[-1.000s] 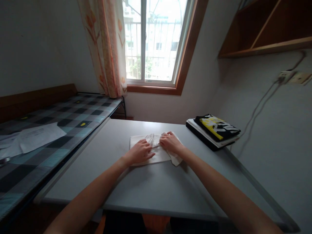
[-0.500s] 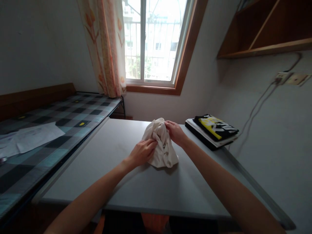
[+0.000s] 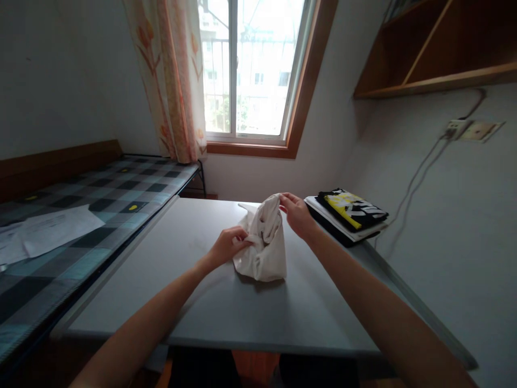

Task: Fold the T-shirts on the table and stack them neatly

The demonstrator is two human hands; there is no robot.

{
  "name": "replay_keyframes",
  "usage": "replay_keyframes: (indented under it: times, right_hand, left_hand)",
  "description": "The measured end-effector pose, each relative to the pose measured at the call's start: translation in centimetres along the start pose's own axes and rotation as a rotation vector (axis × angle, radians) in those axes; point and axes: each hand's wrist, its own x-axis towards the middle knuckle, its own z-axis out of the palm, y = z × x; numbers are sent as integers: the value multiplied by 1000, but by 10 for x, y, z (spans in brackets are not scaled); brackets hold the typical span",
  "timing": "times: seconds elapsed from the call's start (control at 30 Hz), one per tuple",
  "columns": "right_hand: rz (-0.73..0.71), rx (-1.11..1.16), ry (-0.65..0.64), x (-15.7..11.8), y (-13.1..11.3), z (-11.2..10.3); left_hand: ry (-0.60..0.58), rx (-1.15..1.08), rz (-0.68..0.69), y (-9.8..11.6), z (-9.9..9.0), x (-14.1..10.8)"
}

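Observation:
A crumpled off-white cloth (image 3: 266, 261), perhaps a garment, stands bunched on the white table (image 3: 194, 318). My left hand (image 3: 228, 246) pinches a fold on its left side, thumb against fingers. On the upper right, my right hand (image 3: 297, 213) grips the cloth's top edge between thumb and fingertips and holds it raised. The lower part of the cloth rests on the tabletop. Its shape is hidden by the folds.
A stack of folded clothes (image 3: 347, 215), black, white and yellow, lies at the table's back right by the wall. Left of the table is a bed with a checked mattress (image 3: 121, 188) and papers (image 3: 60, 229) on it. A wooden shelf (image 3: 436, 81) hangs at upper right.
My hands have moved apart, the left one slightly leftward and the right one a little up and right. The cloth's top is pulled wider and its folds have opened somewhat.

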Motion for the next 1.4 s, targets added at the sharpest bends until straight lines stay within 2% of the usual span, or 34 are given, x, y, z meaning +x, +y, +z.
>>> replay_keyframes:
  times: [0.07,0.13,0.23,0.33,0.4,0.47,0.53,0.6,0.7,0.73,0.8,0.87,0.9,0.93,1.0,1.07,1.1,1.13,1.2,1.27,1.3,1.33,1.4]
  right_hand:
    - [1,24,187,11,-2,-25]
    - [23,86,346,20,-5,-55]
    - [90,167,554,23,-9,-98]
    - [125,176,635,19,-7,-122]
    - [124,162,613,17,-5,-122]
    - [97,127,548,16,-4,-108]
    - [41,82,407,14,-8,-81]
    - [-14,51,153,7,-17,-45]
    - [-49,14,-312,-7,-38,6]
    - [-71,-6,-415,-10,-45,17]
    - [-112,-45,-487,-11,-52,24]
    - [-139,-120,-402,-2,-52,8]
    - [-142,-186,-324,6,-48,-7]
    - [-154,-288,-228,13,-44,-26]
    - [-169,-574,-47,28,-33,-72]
    - [-115,-888,138,36,-21,-117]
    - [-55,-1045,233,37,-16,-138]
    - [5,-1181,315,37,-11,-156]
    - [126,-1396,397,32,0,-183]
    - [250,-1522,382,25,11,-199]
    - [287,-1568,357,21,16,-203]
    - [301,-1608,332,18,21,-205]
    - [281,-1682,309,14,29,-205]
  left_hand:
    - [136,1,-9,-12,-20,5]
    - [320,-30,-55,-29,-44,10]
    - [560,-90,-107,-55,-79,13]
    - [612,-61,-111,-69,-101,11]
    - [577,-28,-98,-66,-104,12]
    - [514,-3,-61,-53,-95,17]
    - [428,10,4,-33,-75,27]
    - [325,1,64,-10,-49,39]
    - [96,1,25,18,-14,57]
    - [14,26,-10,23,-9,62]
    - [-63,96,-56,29,-14,69]
    - [50,170,-47,29,-40,74]
    - [189,196,-22,27,-60,74]
    - [344,227,-16,24,-82,73]
    - [524,276,-35,15,-129,65]
    - [640,441,-31,2,-169,49]
    - [648,534,-40,-7,-183,38]
    - [598,631,-59,-17,-193,26]
    - [302,793,-143,-38,-201,2]
    - [-1,853,-177,-58,-196,-19]
    - [-104,864,-154,-67,-192,-28]
    - [-163,868,-123,-74,-187,-36]
    - [-209,872,-65,-83,-176,-47]
